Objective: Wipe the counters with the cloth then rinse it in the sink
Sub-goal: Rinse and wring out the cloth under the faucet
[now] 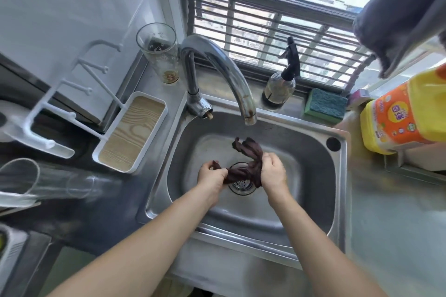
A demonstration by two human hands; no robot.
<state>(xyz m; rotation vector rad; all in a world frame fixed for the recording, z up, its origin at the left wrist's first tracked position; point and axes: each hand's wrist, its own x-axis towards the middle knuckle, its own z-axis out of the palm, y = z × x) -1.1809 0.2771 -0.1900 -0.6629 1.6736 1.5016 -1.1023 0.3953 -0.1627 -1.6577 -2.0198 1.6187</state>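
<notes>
Head view: both hands, left (212, 173) and right (274, 172), clench the twisted cloth (248, 164) over the sink (313, 152) drain; likely wringing in the rinse step, no water seen running; next calls for opening the tap (217, 67)

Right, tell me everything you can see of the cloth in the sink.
The cloth is dark brown, thin and limp, and looks like soft fabric, bunched and twisted into a rope-like strand. It hangs over the drain strainer inside the steel sink. The left hand pinches one end and the right hand closes its grip around the other, with a loose crumpled tail sticking up toward the faucet. No water is visibly running. Whether it is wet cannot be told.
</notes>
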